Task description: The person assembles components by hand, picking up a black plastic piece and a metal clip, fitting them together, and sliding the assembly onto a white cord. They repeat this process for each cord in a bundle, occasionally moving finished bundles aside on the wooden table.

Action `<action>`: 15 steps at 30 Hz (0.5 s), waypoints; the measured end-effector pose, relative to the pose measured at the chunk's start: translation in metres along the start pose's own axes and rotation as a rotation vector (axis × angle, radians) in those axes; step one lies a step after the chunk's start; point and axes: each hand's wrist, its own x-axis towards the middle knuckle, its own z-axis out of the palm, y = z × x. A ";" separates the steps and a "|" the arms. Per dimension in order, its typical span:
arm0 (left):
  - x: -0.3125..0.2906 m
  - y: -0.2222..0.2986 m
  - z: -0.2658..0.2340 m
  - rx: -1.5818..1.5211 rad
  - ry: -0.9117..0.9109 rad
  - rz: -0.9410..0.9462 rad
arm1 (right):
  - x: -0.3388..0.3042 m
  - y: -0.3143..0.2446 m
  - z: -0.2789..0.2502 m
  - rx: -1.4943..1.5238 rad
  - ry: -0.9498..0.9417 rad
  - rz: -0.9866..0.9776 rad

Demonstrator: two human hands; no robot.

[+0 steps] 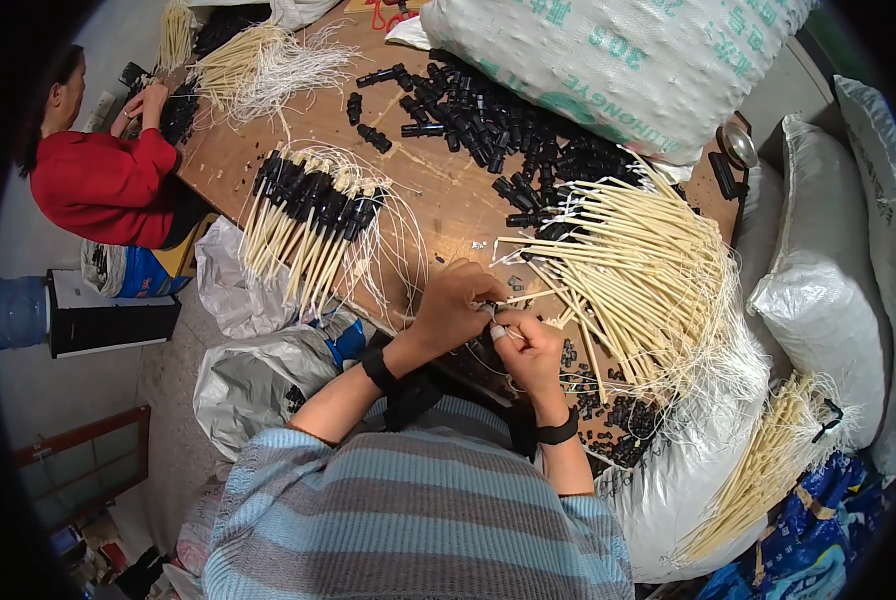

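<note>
At the table's near edge my left hand (455, 303) and my right hand (532, 352) meet, fingertips almost touching. My right hand pinches a thin white string (509, 331). My left fingers are closed in a pinch around something small, mostly hidden by the fingers. To the right of them lies a big spread of pale sticks (648, 270) with white strings trailing from their ends. On the left is a bundle of pale sticks fitted with black tubular pieces (318, 200), strings looped over it.
Black tubular parts (478, 120) lie heaped at the back below a large printed white sack (618, 70). Small black pieces (623, 425) are scattered near my right wrist. More sacks (818, 290) stand on the right. A person in red (108, 185) works at the far left.
</note>
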 end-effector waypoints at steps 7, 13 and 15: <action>0.007 0.004 -0.006 0.120 0.032 0.070 | 0.006 -0.007 -0.009 0.053 0.010 0.398; 0.011 0.006 -0.018 0.373 -0.323 0.310 | 0.010 -0.012 -0.032 0.688 -0.081 0.702; 0.008 -0.003 -0.017 0.298 -0.383 0.118 | 0.007 -0.018 -0.030 0.587 -0.073 0.604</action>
